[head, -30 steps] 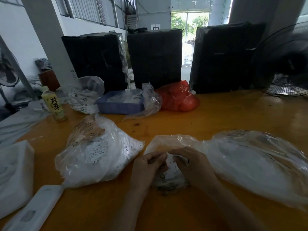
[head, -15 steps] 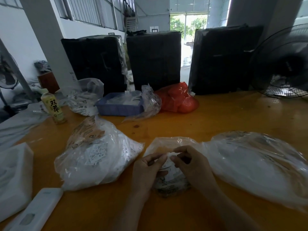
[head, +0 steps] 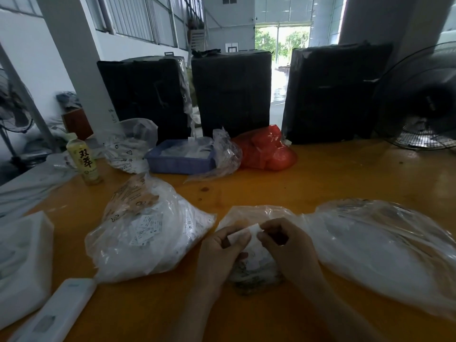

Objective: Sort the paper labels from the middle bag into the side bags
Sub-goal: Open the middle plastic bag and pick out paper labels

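1. My left hand [head: 222, 250] and right hand [head: 287, 253] both pinch one white label [head: 243, 234].
2. They hold it just above the middle bag [head: 249, 270], near the table's [head: 320, 174] front edge.
3. Side bags: left bag [head: 150, 230], right bag [head: 385, 248].

Table: orange-yellow top [head: 320, 183], glossy, with a few dark spots near the middle.
Bottle: yellow-green drink bottle [head: 84, 159] standing upright at the left, Chinese characters on its label.
Basket: blue plastic basket [head: 180, 164] holding white items, a crumpled clear bag [head: 225, 154] just beside it on the right.
Red bag: red plastic bag [head: 267, 150] at the foot of the wrapped bundles.
Bundles: three tall black-wrapped bundles [head: 233, 92] standing in a row at the far edge.
Fan: dark floor fan [head: 424, 99] at the right.
Near left: white foam block [head: 22, 262] and a white flat device [head: 56, 312].
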The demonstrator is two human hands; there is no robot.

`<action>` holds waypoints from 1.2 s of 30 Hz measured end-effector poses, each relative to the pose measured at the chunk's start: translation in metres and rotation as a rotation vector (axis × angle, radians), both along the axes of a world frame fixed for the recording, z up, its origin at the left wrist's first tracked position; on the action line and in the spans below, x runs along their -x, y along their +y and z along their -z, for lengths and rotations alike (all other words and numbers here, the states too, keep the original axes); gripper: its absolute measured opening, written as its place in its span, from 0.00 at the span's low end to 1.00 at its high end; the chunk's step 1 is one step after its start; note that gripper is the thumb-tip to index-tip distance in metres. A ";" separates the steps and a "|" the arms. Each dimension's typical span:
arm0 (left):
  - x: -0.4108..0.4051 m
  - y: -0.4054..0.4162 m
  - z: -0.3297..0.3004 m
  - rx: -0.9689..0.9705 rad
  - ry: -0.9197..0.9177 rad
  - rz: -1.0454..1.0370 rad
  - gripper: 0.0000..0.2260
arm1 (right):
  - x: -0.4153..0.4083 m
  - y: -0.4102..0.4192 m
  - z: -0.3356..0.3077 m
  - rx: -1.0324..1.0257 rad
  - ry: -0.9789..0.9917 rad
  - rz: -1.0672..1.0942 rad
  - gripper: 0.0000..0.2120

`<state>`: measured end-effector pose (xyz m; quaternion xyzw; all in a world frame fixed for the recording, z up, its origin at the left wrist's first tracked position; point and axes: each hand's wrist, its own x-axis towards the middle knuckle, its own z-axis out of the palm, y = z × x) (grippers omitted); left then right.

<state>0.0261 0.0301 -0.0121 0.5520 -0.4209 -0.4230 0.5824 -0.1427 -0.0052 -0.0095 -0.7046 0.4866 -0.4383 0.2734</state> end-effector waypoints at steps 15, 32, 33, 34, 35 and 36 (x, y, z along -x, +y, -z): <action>-0.136 0.012 -0.063 -0.012 -0.919 -0.801 0.13 | 0.026 -0.019 -0.011 0.002 -0.102 0.174 0.09; -0.054 0.006 -0.057 0.319 -1.184 -0.577 0.07 | 0.117 -0.016 -0.033 -0.199 1.053 0.482 0.12; -0.038 0.005 -0.054 0.365 -1.144 -0.471 0.07 | 0.115 -0.016 -0.032 -0.209 1.067 0.476 0.12; -0.022 0.005 -0.050 0.384 -1.101 -0.350 0.06 | 0.113 -0.016 -0.030 -0.200 1.065 0.482 0.13; -0.009 0.004 -0.045 0.385 -1.070 -0.225 0.06 | 0.112 -0.016 -0.030 -0.169 1.056 0.492 0.14; 0.001 0.003 -0.039 0.372 -1.049 -0.107 0.07 | 0.113 -0.016 -0.029 -0.122 1.050 0.502 0.13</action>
